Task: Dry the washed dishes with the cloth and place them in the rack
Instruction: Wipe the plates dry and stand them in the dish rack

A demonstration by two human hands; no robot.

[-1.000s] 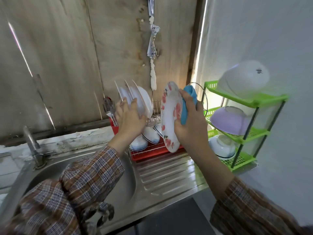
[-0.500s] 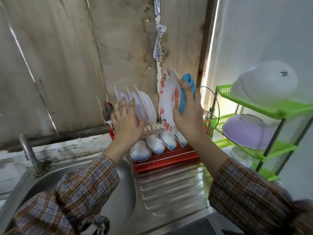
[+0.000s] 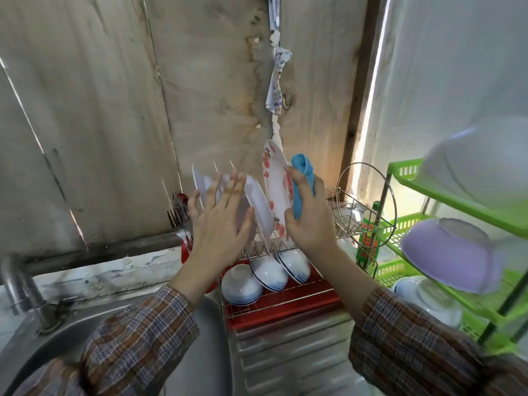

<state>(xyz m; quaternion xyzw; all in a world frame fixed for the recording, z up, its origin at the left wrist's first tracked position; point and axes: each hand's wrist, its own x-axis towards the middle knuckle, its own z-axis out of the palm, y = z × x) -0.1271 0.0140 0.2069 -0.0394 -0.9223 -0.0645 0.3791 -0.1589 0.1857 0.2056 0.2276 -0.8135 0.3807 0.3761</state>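
The floral plate point(image 3: 275, 181) stands on edge above the upper tier of the wire rack point(image 3: 265, 248), just right of the white plates point(image 3: 258, 204) already slotted there. Its lower rim is partly hidden, so we cannot tell whether it sits in a slot. The right grip point(image 3: 310, 221) is closed on it. The thumb lies on the plate's rim, and the fingers are curled round the blue cloth point(image 3: 303, 184), which is bunched against the plate's far face and sticks up above the hand.

The left grip point(image 3: 221, 221) holds nothing. Its fingers are straight and spread, laid against the leaning white plates.

On the rack's lower tier we see blue-rimmed bowls point(image 3: 271, 274) tilted on their sides over a red drip tray point(image 3: 285, 310). Cutlery point(image 3: 178, 210) stands at the rack's left end, and a green bottle point(image 3: 368, 238) stands by its right end.

The rack rests on the ribbed steel drainboard point(image 3: 285, 352), with the sink basin point(image 3: 205, 352) and tap point(image 3: 20, 287) to the left. At the right, a green shelf point(image 3: 405, 170) carries an upturned white bowl point(image 3: 471, 161) on top and a lilac bowl point(image 3: 448, 255) on the level below. Both arms wear checked sleeves point(image 3: 137, 335).
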